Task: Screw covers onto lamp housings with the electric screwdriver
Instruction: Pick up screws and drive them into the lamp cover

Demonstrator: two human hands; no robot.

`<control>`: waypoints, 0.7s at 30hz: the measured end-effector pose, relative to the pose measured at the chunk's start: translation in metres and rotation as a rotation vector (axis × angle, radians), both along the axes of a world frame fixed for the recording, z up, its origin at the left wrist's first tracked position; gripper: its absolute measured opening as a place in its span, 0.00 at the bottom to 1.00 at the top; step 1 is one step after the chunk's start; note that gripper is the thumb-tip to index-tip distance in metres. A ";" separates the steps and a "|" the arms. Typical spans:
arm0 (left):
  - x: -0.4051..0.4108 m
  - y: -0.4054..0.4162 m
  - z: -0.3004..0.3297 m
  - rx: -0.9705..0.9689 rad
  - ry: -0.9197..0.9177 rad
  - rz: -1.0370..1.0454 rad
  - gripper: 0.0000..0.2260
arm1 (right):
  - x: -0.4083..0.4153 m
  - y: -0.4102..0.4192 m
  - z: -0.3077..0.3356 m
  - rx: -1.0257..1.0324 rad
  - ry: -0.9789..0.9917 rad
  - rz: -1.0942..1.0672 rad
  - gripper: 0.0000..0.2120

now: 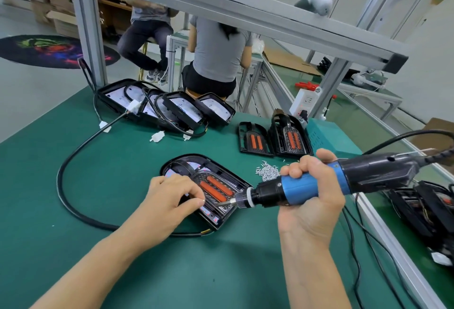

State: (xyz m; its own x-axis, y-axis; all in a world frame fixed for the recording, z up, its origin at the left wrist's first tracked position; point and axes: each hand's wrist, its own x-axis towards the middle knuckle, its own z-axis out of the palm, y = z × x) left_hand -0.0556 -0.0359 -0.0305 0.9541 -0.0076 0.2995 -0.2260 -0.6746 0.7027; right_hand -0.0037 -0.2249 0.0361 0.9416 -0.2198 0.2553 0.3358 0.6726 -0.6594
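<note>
Gripping the screwdriver (307, 186) in our right hand (310, 200), we lay it nearly flat, bit toward nine o'clock, so our left hand (172, 200) can pinch what we judge a screw at its tip, above the lamp (208, 188) at centre; screws (267, 172) wait at two o'clock.

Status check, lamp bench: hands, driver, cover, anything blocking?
Right hand grips electric screwdriver, bit near left fingertips. Left hand pinches at the cover on lamp housing. Screw pile beside it. Nothing blocking.
</note>
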 end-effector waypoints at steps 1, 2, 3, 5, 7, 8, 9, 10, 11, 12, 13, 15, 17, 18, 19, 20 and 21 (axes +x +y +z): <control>0.000 0.003 -0.001 -0.005 -0.015 0.023 0.10 | 0.001 -0.001 0.000 -0.004 -0.004 0.006 0.11; 0.001 0.005 -0.002 -0.005 -0.027 0.040 0.10 | 0.001 -0.001 -0.001 -0.015 -0.005 0.013 0.10; 0.001 0.006 -0.004 -0.004 -0.036 0.050 0.10 | 0.001 0.000 -0.002 -0.034 -0.006 0.023 0.10; 0.002 0.004 -0.008 0.005 -0.044 0.061 0.09 | 0.000 0.003 -0.005 -0.103 -0.016 0.031 0.09; 0.003 0.000 -0.011 0.016 -0.074 0.068 0.09 | -0.002 0.007 -0.007 -0.178 -0.041 0.024 0.10; 0.004 -0.002 -0.012 0.018 -0.094 0.074 0.09 | -0.002 0.009 -0.008 -0.205 -0.052 0.023 0.11; 0.005 -0.003 -0.013 0.019 -0.107 0.082 0.08 | -0.002 0.011 -0.008 -0.226 -0.062 0.025 0.12; 0.005 -0.003 -0.014 0.023 -0.116 0.087 0.08 | -0.002 0.012 -0.008 -0.244 -0.070 0.026 0.12; 0.006 -0.004 -0.015 0.031 -0.123 0.087 0.08 | -0.002 0.013 -0.008 -0.261 -0.080 0.025 0.12; 0.007 -0.004 -0.016 0.041 -0.128 0.085 0.08 | -0.002 0.013 -0.008 -0.279 -0.092 0.021 0.13; 0.007 -0.004 -0.016 0.046 -0.130 0.084 0.07 | -0.003 0.014 -0.007 -0.294 -0.102 0.017 0.13; 0.007 -0.004 -0.018 0.051 -0.126 0.087 0.05 | -0.003 0.015 -0.007 -0.323 -0.116 0.013 0.13; 0.008 -0.004 -0.018 0.065 -0.124 0.093 0.05 | -0.003 0.016 -0.007 -0.339 -0.118 0.014 0.12; 0.008 -0.004 -0.017 0.068 -0.125 0.098 0.05 | -0.003 0.016 -0.006 -0.342 -0.114 0.012 0.12; 0.008 -0.004 -0.017 0.069 -0.127 0.102 0.05 | -0.003 0.016 -0.006 -0.343 -0.110 0.009 0.11; 0.009 -0.003 -0.017 0.070 -0.128 0.104 0.05 | -0.003 0.016 -0.006 -0.344 -0.106 0.005 0.11; 0.009 -0.003 -0.017 0.073 -0.128 0.104 0.05 | -0.003 0.016 -0.006 -0.342 -0.102 0.000 0.10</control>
State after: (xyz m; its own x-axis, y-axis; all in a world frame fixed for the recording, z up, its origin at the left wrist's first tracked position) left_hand -0.0470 -0.0389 -0.0477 0.9049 0.0632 0.4209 -0.2365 -0.7475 0.6207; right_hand -0.0070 -0.2086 0.0305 0.9076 -0.1052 0.4065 0.4112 0.4187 -0.8097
